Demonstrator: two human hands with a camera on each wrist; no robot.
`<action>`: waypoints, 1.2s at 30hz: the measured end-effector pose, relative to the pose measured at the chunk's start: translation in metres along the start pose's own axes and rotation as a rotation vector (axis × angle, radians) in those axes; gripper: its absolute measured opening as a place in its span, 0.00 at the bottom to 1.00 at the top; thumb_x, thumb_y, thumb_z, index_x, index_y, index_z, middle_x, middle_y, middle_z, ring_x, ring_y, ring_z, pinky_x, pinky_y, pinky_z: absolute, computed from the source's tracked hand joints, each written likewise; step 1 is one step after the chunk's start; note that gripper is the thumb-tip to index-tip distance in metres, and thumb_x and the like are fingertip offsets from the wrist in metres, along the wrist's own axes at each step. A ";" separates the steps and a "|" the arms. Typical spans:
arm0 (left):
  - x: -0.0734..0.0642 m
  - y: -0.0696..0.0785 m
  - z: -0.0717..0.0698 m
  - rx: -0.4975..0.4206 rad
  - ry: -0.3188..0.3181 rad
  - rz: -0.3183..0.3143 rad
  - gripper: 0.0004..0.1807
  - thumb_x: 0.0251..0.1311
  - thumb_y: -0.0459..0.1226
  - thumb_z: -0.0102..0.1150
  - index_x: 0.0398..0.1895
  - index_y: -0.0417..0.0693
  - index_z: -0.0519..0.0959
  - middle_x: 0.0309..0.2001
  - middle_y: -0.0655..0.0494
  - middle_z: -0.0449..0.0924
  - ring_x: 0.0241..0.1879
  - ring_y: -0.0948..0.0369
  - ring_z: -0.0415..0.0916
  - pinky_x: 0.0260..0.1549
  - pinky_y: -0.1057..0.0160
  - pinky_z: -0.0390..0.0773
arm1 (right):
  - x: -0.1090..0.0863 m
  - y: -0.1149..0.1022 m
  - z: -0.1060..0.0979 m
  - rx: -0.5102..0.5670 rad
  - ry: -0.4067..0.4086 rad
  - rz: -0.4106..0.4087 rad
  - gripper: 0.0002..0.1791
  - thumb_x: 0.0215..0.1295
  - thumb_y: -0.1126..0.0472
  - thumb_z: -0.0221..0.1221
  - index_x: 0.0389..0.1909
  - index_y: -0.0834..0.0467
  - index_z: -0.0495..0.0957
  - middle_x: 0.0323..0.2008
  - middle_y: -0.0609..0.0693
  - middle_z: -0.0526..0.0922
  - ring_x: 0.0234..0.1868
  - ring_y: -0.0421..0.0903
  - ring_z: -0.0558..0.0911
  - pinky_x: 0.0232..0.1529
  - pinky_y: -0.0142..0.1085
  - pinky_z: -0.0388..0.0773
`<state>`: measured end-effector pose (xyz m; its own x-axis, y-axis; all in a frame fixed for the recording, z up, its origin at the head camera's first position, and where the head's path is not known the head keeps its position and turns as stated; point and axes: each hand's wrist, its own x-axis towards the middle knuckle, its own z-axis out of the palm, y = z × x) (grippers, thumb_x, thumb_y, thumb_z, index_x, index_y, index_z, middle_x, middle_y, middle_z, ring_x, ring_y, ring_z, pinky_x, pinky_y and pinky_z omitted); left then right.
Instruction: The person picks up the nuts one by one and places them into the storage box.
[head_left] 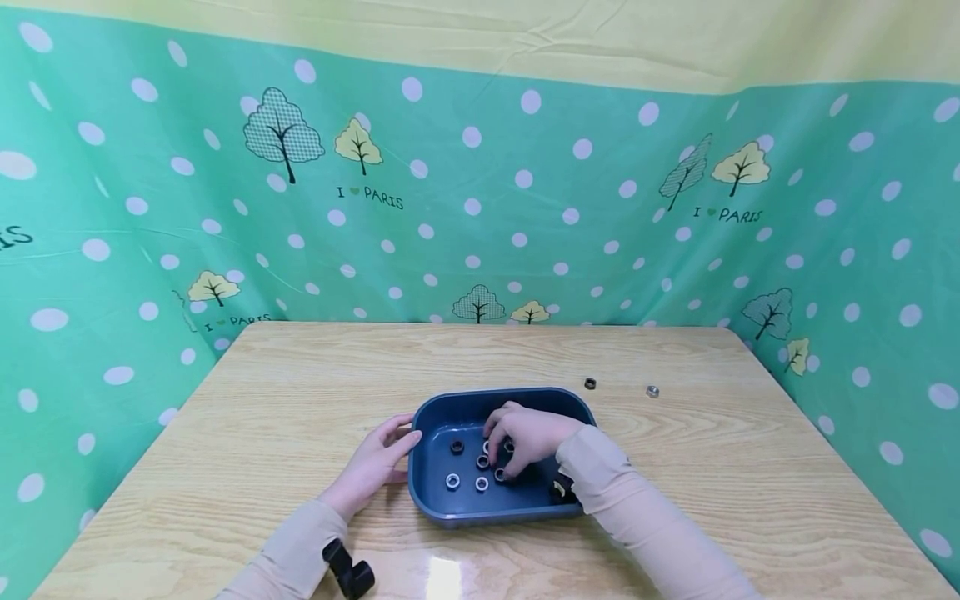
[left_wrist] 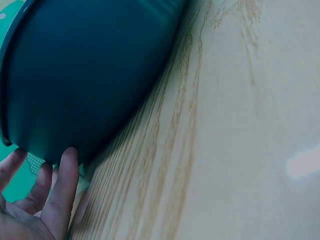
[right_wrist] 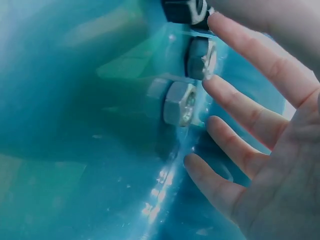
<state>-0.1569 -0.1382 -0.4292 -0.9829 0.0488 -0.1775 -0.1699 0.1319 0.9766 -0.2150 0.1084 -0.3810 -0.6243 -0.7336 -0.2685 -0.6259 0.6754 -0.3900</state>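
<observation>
A dark blue rectangular bin (head_left: 491, 514) stands on the table with several black and silver hex nuts on its floor, among them a silver nut (head_left: 452, 481) and a black nut (head_left: 457, 447). My left hand (head_left: 378, 461) touches the outside of the bin's left end, thumb near the rim; fingertips (left_wrist: 69, 157) rest against the wall in the left wrist view. Inside the bin, my right hand (head_left: 528, 435) reaches down among the nuts. Its fingers are spread beside a silver nut (right_wrist: 180, 104) and a dark nut (right_wrist: 182, 10); the thumb tip lies out of the right wrist view.
Beyond the bin's far right corner, a black nut (head_left: 590, 383) and a silver nut (head_left: 652, 391) lie apart on the wooden table (head_left: 315, 375). A green dotted curtain (head_left: 472, 208) hangs behind and along both sides. A black wrist device (head_left: 348, 571) is strapped to the left sleeve.
</observation>
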 end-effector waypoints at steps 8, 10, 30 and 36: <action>0.001 -0.001 -0.001 0.007 -0.002 0.001 0.25 0.67 0.41 0.51 0.64 0.42 0.66 0.60 0.36 0.69 0.53 0.47 0.74 0.40 0.48 0.83 | -0.001 0.002 -0.005 0.047 0.043 -0.026 0.07 0.52 0.55 0.68 0.34 0.49 0.85 0.51 0.47 0.78 0.56 0.45 0.72 0.57 0.39 0.72; 0.001 -0.002 -0.001 0.014 -0.004 0.003 0.25 0.67 0.42 0.51 0.64 0.42 0.66 0.60 0.36 0.69 0.53 0.46 0.74 0.40 0.48 0.83 | -0.002 0.001 -0.007 0.070 0.052 -0.023 0.08 0.54 0.55 0.66 0.35 0.50 0.84 0.49 0.46 0.79 0.54 0.44 0.74 0.57 0.39 0.73; -0.001 0.001 0.000 -0.002 -0.008 -0.008 0.24 0.67 0.40 0.52 0.64 0.41 0.66 0.59 0.36 0.69 0.52 0.47 0.74 0.40 0.48 0.83 | -0.011 0.010 -0.016 0.195 0.151 0.005 0.14 0.60 0.55 0.62 0.46 0.55 0.82 0.48 0.49 0.80 0.48 0.49 0.77 0.48 0.41 0.76; 0.000 0.001 0.000 -0.007 -0.003 -0.004 0.24 0.67 0.40 0.52 0.63 0.41 0.67 0.59 0.36 0.69 0.52 0.47 0.74 0.40 0.48 0.83 | -0.024 0.013 -0.028 0.188 0.171 0.017 0.16 0.61 0.56 0.61 0.48 0.57 0.81 0.49 0.51 0.80 0.50 0.51 0.78 0.51 0.47 0.77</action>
<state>-0.1574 -0.1380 -0.4278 -0.9820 0.0510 -0.1819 -0.1745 0.1248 0.9767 -0.2214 0.1371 -0.3555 -0.7140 -0.6881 -0.1295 -0.5269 0.6498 -0.5479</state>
